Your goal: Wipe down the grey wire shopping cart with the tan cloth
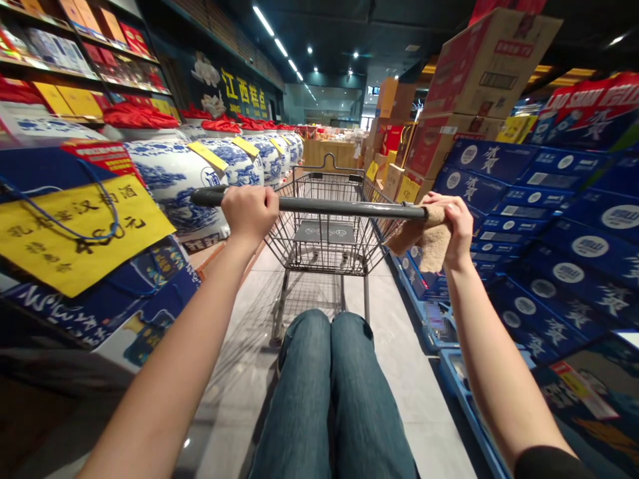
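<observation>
A wire shopping cart (327,249) stands right in front of my knees, with its dark handlebar (344,208) running across the view. My left hand (251,211) is closed around the bar, left of its middle. At the bar's right end, my right hand (456,229) grips a tan cloth (433,236) that wraps the end of the bar and hangs down below it. The palm side of the right hand is partly hidden by the cloth. Through the wires, no goods show in the basket.
Large blue-and-white jars (172,176) with red cloth tops line the left side, near a bag with a yellow price sign (84,229). Blue cartons (574,246) and brown boxes (469,73) are stacked on the right, above blue pallets (469,392). A tiled floor (399,359) runs between.
</observation>
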`<state>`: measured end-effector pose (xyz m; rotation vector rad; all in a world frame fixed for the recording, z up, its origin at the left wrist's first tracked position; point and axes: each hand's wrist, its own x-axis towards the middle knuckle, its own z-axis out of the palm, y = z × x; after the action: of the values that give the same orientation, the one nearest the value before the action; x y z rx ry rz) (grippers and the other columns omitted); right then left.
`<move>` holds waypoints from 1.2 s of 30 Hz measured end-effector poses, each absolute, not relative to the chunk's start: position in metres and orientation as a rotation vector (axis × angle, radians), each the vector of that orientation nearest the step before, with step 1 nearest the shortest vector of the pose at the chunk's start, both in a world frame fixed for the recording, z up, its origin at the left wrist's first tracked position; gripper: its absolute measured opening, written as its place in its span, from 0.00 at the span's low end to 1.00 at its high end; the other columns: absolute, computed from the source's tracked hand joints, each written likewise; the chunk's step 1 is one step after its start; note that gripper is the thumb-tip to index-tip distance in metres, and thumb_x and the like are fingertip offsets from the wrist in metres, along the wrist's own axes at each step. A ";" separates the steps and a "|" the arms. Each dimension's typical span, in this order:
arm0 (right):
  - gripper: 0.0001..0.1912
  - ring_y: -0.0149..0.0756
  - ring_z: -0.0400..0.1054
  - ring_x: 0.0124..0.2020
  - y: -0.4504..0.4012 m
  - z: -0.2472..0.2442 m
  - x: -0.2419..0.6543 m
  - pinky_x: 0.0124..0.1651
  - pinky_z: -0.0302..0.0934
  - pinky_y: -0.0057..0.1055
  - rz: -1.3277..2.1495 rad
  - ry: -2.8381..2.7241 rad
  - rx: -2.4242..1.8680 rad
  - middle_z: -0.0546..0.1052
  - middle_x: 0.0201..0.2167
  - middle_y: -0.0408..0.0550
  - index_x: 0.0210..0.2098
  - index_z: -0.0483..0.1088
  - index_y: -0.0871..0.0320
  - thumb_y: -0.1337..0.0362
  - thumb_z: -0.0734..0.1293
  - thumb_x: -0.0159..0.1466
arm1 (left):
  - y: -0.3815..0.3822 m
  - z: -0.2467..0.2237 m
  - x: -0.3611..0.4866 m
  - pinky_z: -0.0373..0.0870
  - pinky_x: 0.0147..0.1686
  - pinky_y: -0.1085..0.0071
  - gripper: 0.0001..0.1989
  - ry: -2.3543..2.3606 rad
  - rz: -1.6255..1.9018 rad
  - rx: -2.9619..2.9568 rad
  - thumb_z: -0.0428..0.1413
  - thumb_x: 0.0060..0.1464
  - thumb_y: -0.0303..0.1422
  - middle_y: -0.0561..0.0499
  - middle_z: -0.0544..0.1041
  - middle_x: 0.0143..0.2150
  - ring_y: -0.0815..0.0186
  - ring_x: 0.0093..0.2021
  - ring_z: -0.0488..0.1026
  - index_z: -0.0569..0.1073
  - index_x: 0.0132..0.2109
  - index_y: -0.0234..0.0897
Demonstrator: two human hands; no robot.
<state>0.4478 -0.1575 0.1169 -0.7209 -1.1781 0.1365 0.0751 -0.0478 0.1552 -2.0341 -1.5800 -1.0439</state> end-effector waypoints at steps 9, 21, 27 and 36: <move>0.28 0.47 0.74 0.57 -0.136 0.117 0.460 0.61 0.70 0.45 0.320 -1.186 -0.823 0.79 0.55 0.48 0.42 0.79 0.50 0.36 0.61 0.63 | -0.051 0.159 0.074 0.60 0.44 0.57 0.28 -1.632 -1.029 -2.050 0.40 0.67 0.39 0.38 0.81 0.40 0.54 0.39 0.72 0.82 0.42 0.30; 0.43 0.49 0.77 0.50 -0.136 0.133 0.469 0.59 0.71 0.49 0.341 -1.280 -1.001 0.80 0.58 0.50 0.56 0.77 0.47 0.25 0.53 0.64 | -0.038 0.150 0.070 0.62 0.49 0.55 0.21 -1.558 -1.231 -2.066 0.43 0.66 0.40 0.40 0.80 0.36 0.49 0.43 0.74 0.79 0.37 0.39; 0.35 0.48 0.76 0.55 -0.165 0.123 0.447 0.62 0.70 0.48 0.270 -1.235 -0.881 0.80 0.57 0.50 0.58 0.77 0.47 0.33 0.57 0.67 | -0.040 0.151 0.070 0.62 0.48 0.54 0.20 -1.544 -1.253 -2.048 0.44 0.66 0.39 0.40 0.80 0.35 0.50 0.41 0.73 0.78 0.36 0.40; 0.37 0.55 0.75 0.53 -0.144 0.130 0.462 0.58 0.69 0.53 0.409 -1.256 -0.973 0.81 0.49 0.55 0.52 0.75 0.53 0.32 0.56 0.63 | -0.050 0.159 0.075 0.60 0.47 0.56 0.26 -1.653 -1.079 -2.053 0.40 0.68 0.39 0.38 0.80 0.41 0.55 0.39 0.69 0.81 0.42 0.31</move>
<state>0.4623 -0.1436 0.1302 -0.9732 -1.2556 0.4091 0.0750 -0.0497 0.1591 -2.0529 -1.6525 -1.0788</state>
